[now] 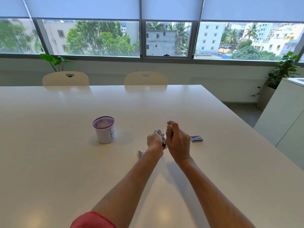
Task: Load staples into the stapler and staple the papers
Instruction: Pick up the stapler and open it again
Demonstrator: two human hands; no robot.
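Observation:
My left hand (153, 140) grips a small metal stapler (162, 136), held up above the white table (65, 162) with its top pointing away from me. My right hand (176, 142) is right beside the stapler, fingers curled over its far end; what its fingertips hold is hidden. A small blue staple box (196, 139) lies on the table just right of my right hand. A small silvery piece (140, 153) lies on the table left of my left wrist. Papers are rolled inside a purple mesh cup (104, 131) to the left.
Two white chairs (65, 79) (145, 78) stand at the table's far edge under a wide window. A white counter (283, 116) and potted plant (283, 71) are at the right. The table's right edge runs diagonally near the staple box.

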